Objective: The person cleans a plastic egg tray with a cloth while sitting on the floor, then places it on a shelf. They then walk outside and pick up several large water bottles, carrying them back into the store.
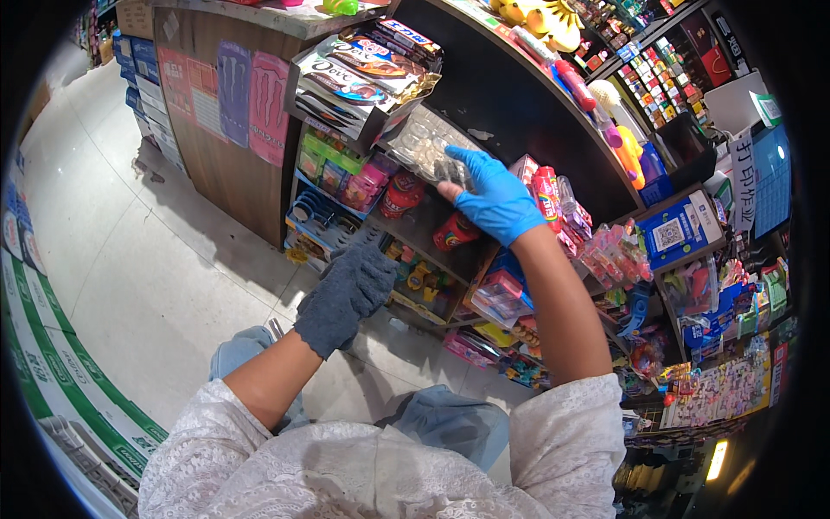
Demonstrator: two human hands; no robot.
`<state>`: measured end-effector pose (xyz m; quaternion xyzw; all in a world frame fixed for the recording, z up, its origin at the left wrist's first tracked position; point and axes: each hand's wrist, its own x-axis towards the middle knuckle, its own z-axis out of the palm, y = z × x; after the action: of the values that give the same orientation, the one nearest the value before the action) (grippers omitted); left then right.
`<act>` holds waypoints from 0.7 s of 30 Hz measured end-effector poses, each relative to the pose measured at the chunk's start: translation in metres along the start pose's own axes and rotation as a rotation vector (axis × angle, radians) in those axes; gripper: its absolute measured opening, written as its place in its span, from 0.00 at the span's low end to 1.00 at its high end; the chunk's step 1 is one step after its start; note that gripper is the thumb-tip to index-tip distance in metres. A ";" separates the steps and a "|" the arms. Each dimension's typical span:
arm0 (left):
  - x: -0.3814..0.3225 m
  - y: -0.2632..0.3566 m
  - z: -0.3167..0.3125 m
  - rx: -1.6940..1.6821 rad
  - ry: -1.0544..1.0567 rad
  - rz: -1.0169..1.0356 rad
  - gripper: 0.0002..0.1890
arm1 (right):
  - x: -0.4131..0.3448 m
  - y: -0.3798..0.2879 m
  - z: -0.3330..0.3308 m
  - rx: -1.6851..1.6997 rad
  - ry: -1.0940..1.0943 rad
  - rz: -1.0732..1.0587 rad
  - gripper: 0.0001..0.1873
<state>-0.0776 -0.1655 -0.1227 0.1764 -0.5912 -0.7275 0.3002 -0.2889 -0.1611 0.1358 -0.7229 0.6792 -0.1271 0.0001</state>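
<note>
My left hand (350, 295), in a dark grey cloth or mitt, is beside the lower shelf of small toys; its fingers are mostly covered. In a blue glove, my right hand (496, 194) reaches to a clear plastic pack of round items (425, 143) on the upper shelf, its fingertips at the pack's right end. Whether it grips the pack is unclear. An open box of Dove chocolate bars (356, 78) stands to the left of the pack. Below are two red round containers (401, 193) and, further left, small green and pink packs (360, 185).
A wooden counter side (207, 110) bears posters at the left. Bananas (541, 19) lie on the counter top. Candy tubes (548, 194) and hanging candy packs (616, 253) are right of my right arm. Green and white cartons (61, 357) line the lower left.
</note>
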 end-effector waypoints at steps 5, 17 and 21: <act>-0.006 0.009 0.002 -0.676 -0.020 -0.202 0.09 | -0.006 -0.010 0.022 -0.230 0.210 -0.212 0.25; -0.012 0.100 0.006 -0.053 0.011 0.126 0.26 | -0.077 -0.045 -0.001 0.007 0.201 -0.358 0.18; -0.035 0.120 0.015 0.379 0.159 0.465 0.21 | -0.094 -0.051 0.029 0.005 0.015 -0.469 0.20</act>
<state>-0.0331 -0.1458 -0.0061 0.1457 -0.7154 -0.5002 0.4655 -0.2373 -0.0701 0.0999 -0.8600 0.4922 -0.1309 -0.0325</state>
